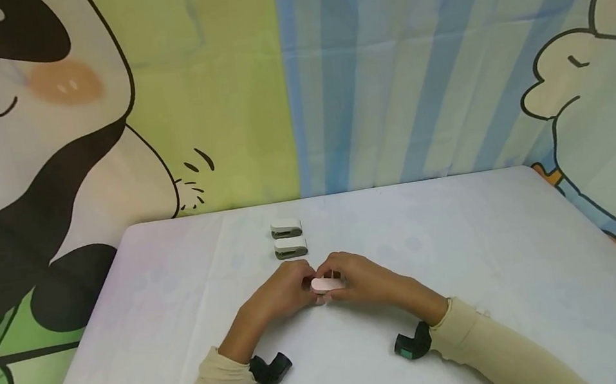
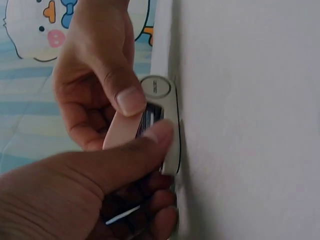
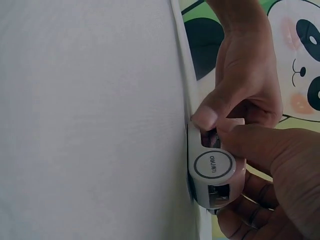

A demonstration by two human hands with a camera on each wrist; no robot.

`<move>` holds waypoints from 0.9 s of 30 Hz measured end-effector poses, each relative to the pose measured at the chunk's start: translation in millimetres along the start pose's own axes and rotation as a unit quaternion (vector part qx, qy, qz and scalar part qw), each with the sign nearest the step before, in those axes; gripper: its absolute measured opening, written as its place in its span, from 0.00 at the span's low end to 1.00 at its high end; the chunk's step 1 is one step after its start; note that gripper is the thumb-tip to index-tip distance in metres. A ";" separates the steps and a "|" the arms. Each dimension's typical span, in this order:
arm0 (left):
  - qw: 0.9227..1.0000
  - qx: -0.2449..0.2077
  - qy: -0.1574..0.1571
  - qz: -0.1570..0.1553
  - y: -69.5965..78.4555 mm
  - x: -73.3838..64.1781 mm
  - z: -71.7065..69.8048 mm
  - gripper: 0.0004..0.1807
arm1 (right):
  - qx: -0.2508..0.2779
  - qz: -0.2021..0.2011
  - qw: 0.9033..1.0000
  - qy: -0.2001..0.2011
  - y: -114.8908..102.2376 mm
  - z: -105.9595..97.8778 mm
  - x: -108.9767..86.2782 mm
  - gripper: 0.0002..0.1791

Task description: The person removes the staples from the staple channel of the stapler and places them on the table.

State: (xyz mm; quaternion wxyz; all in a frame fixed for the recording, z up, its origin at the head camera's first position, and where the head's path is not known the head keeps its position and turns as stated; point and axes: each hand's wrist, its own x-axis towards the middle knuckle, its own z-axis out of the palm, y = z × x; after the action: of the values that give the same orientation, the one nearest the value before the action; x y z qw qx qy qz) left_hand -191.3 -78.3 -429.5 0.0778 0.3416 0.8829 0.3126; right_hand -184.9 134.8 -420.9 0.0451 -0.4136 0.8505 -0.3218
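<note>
Two white staplers (image 1: 290, 244) are seen beyond one pink stapler (image 1: 327, 285), which is held between the left hand (image 1: 286, 290) and the right hand (image 1: 364, 279), pinched by curled fingers and thumb of each.

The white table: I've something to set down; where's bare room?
Bare patches: from the left hand to the left edge of the table, and from the right hand to its right edge. Crowded: the middle, where both hands hold a pink stapler near two white staplers.

Beyond the pink stapler (image 1: 326, 285), slightly left, two white staplers (image 1: 290, 247) block passage. The left hand (image 1: 286, 289) and right hand (image 1: 369, 280) hem its sides; tabletop (image 1: 342, 362) nearer than it lies free.
</note>
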 end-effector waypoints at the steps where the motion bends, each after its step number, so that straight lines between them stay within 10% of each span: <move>1: 1.000 -0.004 0.000 0.007 -2.0 -0.4 0.1 0.07 | -0.003 -0.001 1.000 0.001 -0.5 0.0 -0.1 0.16; 27: 0.998 -0.056 -0.023 0.034 -13.0 0.2 -0.5 0.08 | -0.064 -0.033 0.997 -0.001 1.8 3.8 0.4 0.11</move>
State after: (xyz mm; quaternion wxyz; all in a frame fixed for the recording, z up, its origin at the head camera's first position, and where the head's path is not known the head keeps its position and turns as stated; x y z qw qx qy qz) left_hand -198.8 -85.8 -437.0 0.1062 0.3732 0.8502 0.3559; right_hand -185.0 133.4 -424.9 0.0090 -0.4437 0.8554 -0.2672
